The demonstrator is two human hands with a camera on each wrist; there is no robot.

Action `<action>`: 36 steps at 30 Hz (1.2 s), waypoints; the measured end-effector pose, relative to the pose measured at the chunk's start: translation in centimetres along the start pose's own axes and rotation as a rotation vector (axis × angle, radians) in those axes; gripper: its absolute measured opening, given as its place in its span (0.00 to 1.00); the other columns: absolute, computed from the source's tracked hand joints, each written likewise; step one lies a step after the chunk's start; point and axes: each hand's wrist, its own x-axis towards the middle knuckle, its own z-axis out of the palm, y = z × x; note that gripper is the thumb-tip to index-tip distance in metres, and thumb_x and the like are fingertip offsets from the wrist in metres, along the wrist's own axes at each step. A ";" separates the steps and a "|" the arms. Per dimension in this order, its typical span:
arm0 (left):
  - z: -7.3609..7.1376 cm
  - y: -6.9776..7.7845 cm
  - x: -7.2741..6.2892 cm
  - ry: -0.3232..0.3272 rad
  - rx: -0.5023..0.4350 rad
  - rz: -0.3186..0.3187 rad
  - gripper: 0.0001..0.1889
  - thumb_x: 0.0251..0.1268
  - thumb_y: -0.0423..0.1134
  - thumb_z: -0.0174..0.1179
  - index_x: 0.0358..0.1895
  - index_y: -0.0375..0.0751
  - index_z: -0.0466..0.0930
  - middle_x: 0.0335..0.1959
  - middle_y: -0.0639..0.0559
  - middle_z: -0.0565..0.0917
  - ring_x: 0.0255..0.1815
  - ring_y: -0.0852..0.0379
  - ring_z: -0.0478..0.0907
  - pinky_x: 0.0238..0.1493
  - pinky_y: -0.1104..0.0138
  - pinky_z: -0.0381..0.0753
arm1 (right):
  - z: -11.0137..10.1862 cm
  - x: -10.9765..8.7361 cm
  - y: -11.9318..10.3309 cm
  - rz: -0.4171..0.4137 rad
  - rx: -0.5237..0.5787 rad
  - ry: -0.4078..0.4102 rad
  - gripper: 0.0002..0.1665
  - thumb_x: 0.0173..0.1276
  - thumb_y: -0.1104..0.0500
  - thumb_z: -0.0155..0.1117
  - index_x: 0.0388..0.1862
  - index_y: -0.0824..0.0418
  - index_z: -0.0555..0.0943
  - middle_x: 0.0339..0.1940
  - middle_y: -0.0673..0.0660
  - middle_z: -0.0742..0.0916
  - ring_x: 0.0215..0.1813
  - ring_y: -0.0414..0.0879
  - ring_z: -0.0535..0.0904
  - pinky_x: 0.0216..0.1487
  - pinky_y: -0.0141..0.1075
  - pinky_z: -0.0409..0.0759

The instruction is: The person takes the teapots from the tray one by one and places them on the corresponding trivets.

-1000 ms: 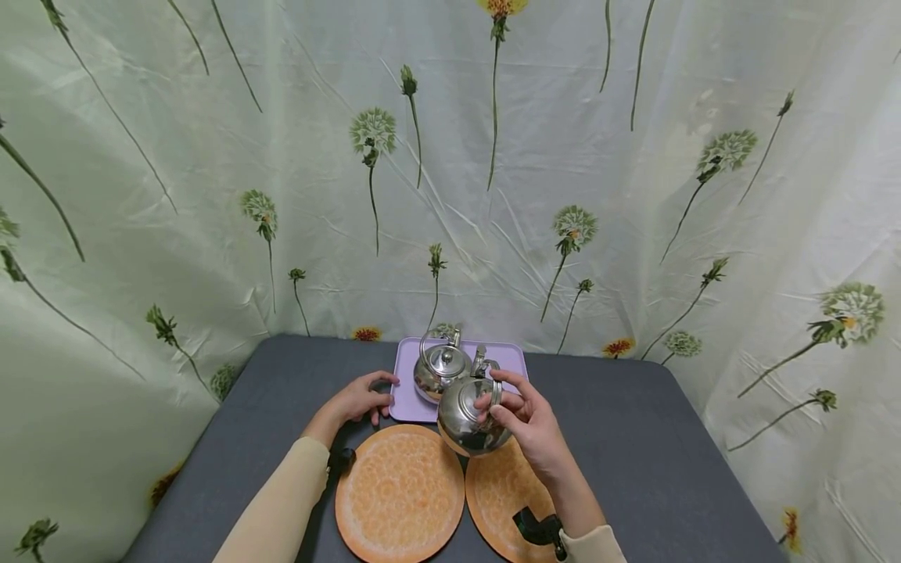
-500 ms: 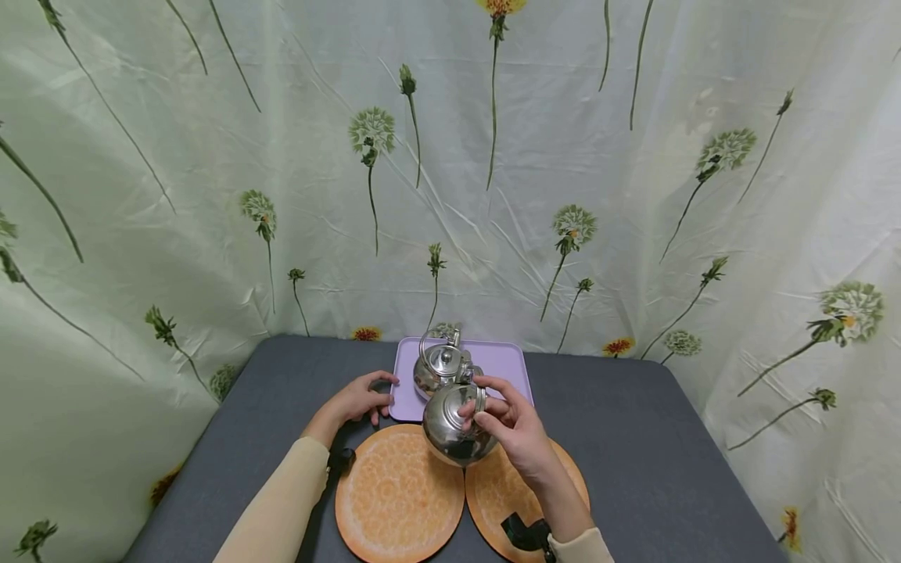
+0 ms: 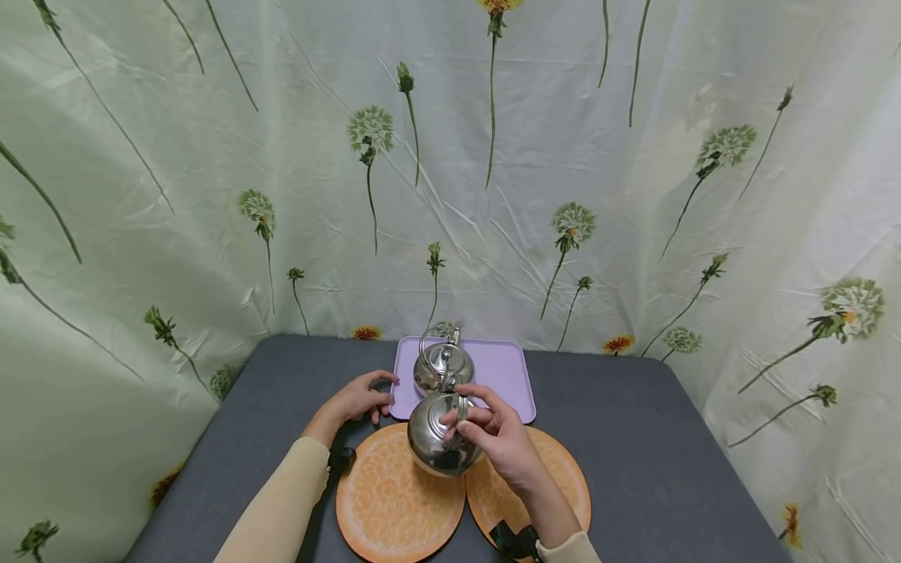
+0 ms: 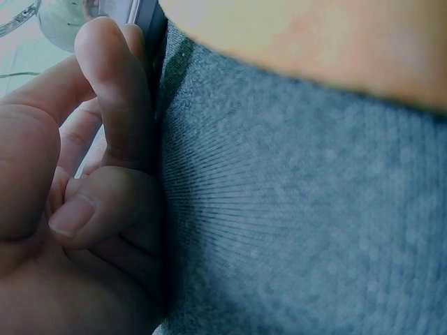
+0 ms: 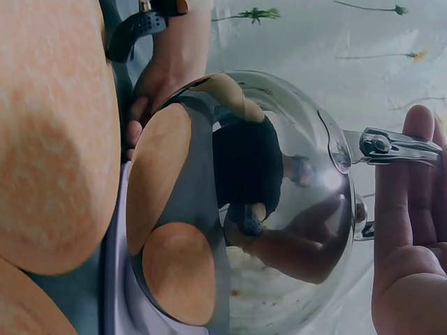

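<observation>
My right hand [image 3: 503,438] grips the handle of a shiny steel kettle [image 3: 431,446], which overlaps the gap between two round orange mats in the head view. Its rounded body fills the middle of the right wrist view, with the handle's hinged mount [image 5: 377,144] beside my fingers [image 5: 394,202]. A second steel kettle [image 3: 442,361] with a raised hoop handle stands upright on a lilac tray [image 3: 503,367]. My left hand [image 3: 361,399] rests at the tray's left edge, fingertips right at the rim, fingers loosely bent in the left wrist view.
A left orange mat [image 3: 387,516] and a right orange mat [image 3: 563,477] lie side by side in front of the tray. All rest on a dark grey table [image 3: 647,461]. Behind it hangs a pale curtain [image 3: 633,195] printed with dandelions.
My right hand has carried the kettle leftward and slightly nearer to me, from over the right mat toward the left one. The left hand and the tray have stayed in place.
</observation>
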 end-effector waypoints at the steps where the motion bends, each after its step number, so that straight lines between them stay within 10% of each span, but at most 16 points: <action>1: 0.0 0.0 0.0 0.003 0.001 0.000 0.24 0.74 0.37 0.64 0.71 0.48 0.75 0.23 0.53 0.84 0.14 0.60 0.77 0.16 0.70 0.61 | 0.2 0.0 0.1 -0.001 0.006 -0.006 0.33 0.81 0.66 0.59 0.78 0.74 0.61 0.49 0.42 0.93 0.46 0.36 0.90 0.60 0.34 0.84; 29: 0.1 0.0 0.0 0.015 0.015 -0.022 0.25 0.73 0.39 0.65 0.71 0.47 0.74 0.24 0.53 0.84 0.15 0.61 0.77 0.16 0.71 0.61 | 3.9 -0.1 2.3 0.073 0.132 -0.090 0.33 0.80 0.65 0.61 0.77 0.75 0.64 0.48 0.42 0.93 0.45 0.35 0.90 0.60 0.32 0.83; 36: 0.1 0.1 0.1 0.021 0.018 -0.026 0.25 0.73 0.38 0.65 0.71 0.48 0.75 0.24 0.52 0.84 0.15 0.60 0.77 0.17 0.70 0.61 | 4.4 0.0 3.0 0.058 0.126 -0.115 0.32 0.80 0.66 0.61 0.76 0.78 0.63 0.53 0.79 0.87 0.45 0.35 0.90 0.60 0.31 0.83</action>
